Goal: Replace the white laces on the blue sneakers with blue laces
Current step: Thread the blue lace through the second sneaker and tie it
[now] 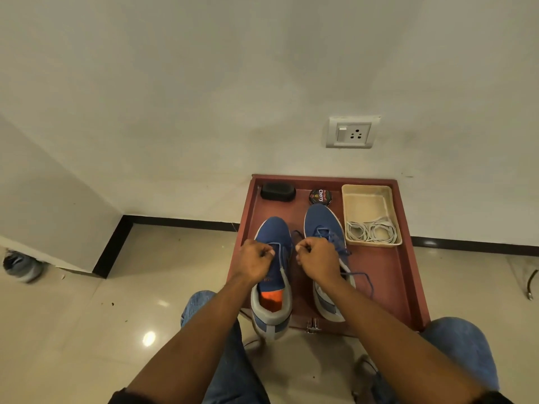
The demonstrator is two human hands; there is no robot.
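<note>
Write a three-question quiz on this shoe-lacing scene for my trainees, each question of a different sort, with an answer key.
1. True or false: the white laces lie coiled in the cream tray.
2. What does the left hand work over? A) the polish tin B) the left sneaker C) the black brush
3. Fill in: the right sneaker already carries ____ laces.

Key
1. True.
2. B; the right hand is beside it, the fingers of both curled as if pinching a lace.
3. Blue; a loose end trails onto the red-brown tray.
</note>
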